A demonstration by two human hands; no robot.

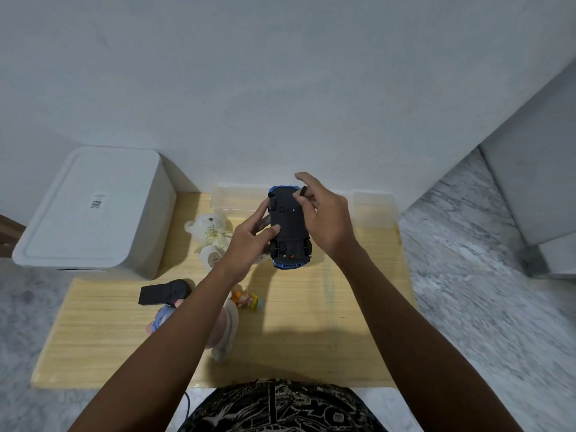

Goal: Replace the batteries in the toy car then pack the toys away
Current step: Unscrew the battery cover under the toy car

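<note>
The blue toy car (289,227) is held upside down above the middle of the wooden mat (296,307), its black underside facing up and its wheels showing at the near end. The left hand (249,238) is clamped on the car's left flank, thumb laid on the underside and fingers wrapped around the edge. The right hand (324,213) sits against the car's right side, and its thumb and forefinger are pinched together on a small dark piece (304,191) at the far end of the car (what that piece is cannot be told from here).

Just beyond the car, against the wall, lie two clear plastic containers: one (233,198) to the far left of the car, the other (374,207) to the far right, both resting on the far edge of the mat. To the left of the car, partly under the left wrist, lies a white teddy bear (207,232) with a pale yellow bow. Nearer, under the left forearm, are a black remote control (162,293), a soft doll (224,325) in pink and blue, and a small orange and yellow toy figure (247,300) lying on its side.

At the far left a large white lidded storage box (93,210) stands with one corner on the mat, a small label on its lid. The mat rests on a grey marbled floor (467,275).
</note>
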